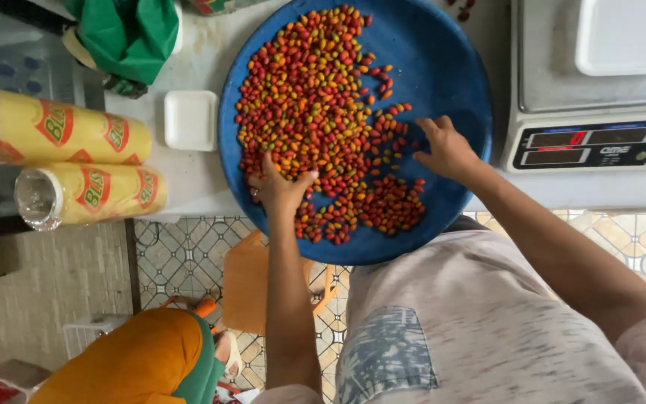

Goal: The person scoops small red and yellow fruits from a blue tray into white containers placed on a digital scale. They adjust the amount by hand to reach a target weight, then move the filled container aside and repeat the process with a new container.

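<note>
A large round blue tray [443,67] lies on the white counter, covered over its left and middle part with many small red, orange and yellow oval fruits [308,97]. My left hand [278,187] rests palm down among the fruits near the tray's front edge, fingers curled into the pile. My right hand [446,150] lies on the tray's right side, fingers spread and touching the fruits at the edge of the heap. Whether either hand holds fruits under its palm is hidden.
A digital weighing scale [592,142] with a white tray on top stands at the right. A small white foam tray [191,120], two rolls of cling film [69,161] and a green bag [128,34] lie at the left. Another person in orange [136,363] sits below by an orange stool [248,280].
</note>
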